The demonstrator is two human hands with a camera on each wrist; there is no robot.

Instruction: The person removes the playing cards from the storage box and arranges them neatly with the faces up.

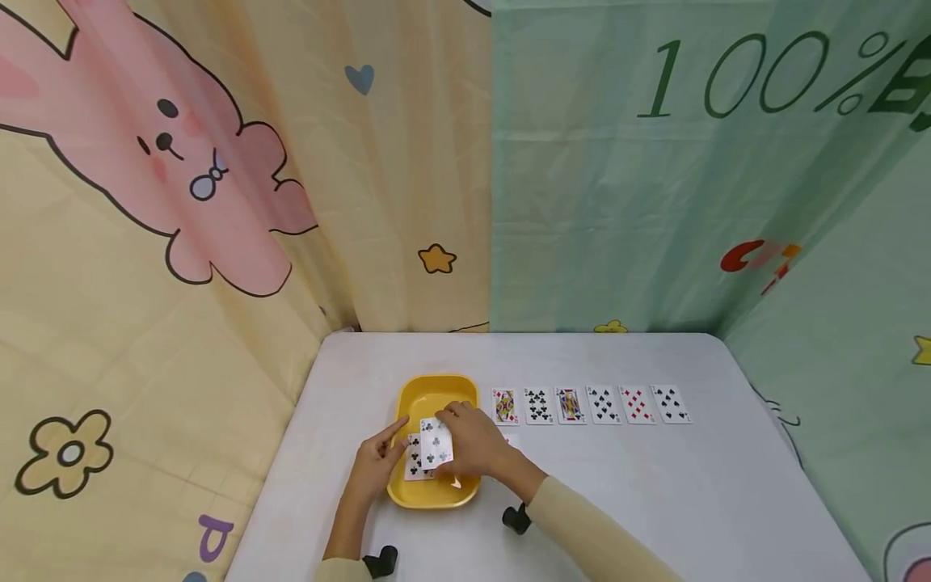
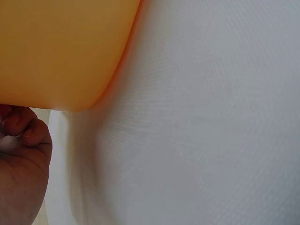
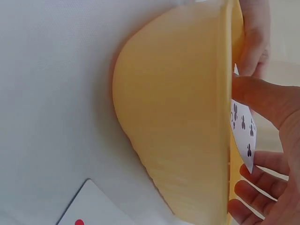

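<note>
Over yel. tray (image 1: 425,394), R hand (image 1: 474,440), pinched clubs card (image 1: 436,444)

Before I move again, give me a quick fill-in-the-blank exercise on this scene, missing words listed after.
1. The tray is coloured ____.
2. The right hand holds a playing card whose suit is ____.
3. The far card row on the table has ____ cards.
4. In the head view, that row lies to the tray's ____.

Missing words: yellow; clubs; six; right.
</note>
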